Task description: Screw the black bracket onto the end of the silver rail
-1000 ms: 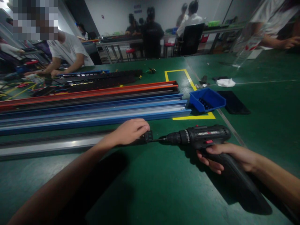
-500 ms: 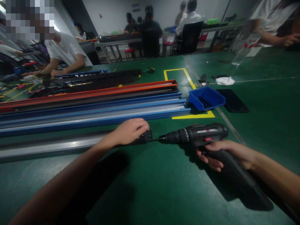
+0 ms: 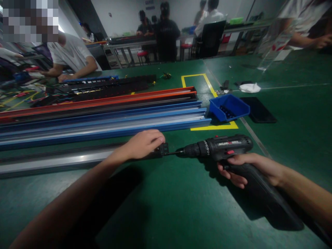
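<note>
My left hand [image 3: 146, 143] is closed over the right end of a long black and silver metal profile [image 3: 64, 157] lying on the green table. At that end sits a black end piece [image 3: 163, 149], partly covered by my fingers. My right hand [image 3: 241, 167] grips a black cordless drill [image 3: 225, 147] with red buttons, its body pointing left. The drill's long thin bit [image 3: 174, 152] reaches the end piece at its lower right. Whether a screw is at the tip is too small to tell.
Behind my left hand lie blue profiles [image 3: 155, 122] and an orange profile [image 3: 103, 102]. A blue bin [image 3: 233, 107] with small black parts stands right of them, beside a dark flat tablet-like thing [image 3: 259, 110] and crumpled white tissue [image 3: 249, 88]. Co-workers sit around the far side.
Both hands, the drill and the profile hold practically the same position. The view has shifted very slightly, and the co-worker at the far left has moved an arm a little.
</note>
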`<state>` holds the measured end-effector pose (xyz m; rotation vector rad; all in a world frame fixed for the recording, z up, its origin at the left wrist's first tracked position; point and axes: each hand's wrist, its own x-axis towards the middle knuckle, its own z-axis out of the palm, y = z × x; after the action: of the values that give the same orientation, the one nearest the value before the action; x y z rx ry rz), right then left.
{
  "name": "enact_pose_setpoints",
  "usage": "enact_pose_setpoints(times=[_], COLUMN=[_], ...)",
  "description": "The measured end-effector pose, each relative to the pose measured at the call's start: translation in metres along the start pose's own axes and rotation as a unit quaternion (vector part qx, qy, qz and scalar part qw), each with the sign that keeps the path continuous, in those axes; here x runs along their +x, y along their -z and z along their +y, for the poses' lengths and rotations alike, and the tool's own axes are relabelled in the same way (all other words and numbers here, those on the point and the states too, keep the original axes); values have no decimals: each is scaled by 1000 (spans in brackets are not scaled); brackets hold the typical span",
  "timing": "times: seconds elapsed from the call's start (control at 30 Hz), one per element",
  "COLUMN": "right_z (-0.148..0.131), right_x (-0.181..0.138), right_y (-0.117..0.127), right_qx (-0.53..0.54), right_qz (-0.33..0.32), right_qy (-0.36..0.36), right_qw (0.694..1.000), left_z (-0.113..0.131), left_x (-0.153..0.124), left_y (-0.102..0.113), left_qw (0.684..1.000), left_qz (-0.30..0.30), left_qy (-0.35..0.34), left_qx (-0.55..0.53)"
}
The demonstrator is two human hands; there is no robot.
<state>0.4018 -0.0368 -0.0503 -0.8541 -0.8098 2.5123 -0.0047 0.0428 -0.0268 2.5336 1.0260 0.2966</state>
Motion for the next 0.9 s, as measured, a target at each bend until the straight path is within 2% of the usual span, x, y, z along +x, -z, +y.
enact_pose_setpoints(times=[0.9], right_z=[-1], right_x=[0], right_y=[1], right_qx=[16], right_qz=[3], right_qy=[-13], right_qw=[1000], left_z=[2], left_x=[0], left_y=[1], left_qw=[1000], left_qz=[-1], left_qy=[7], left_qx=[-3])
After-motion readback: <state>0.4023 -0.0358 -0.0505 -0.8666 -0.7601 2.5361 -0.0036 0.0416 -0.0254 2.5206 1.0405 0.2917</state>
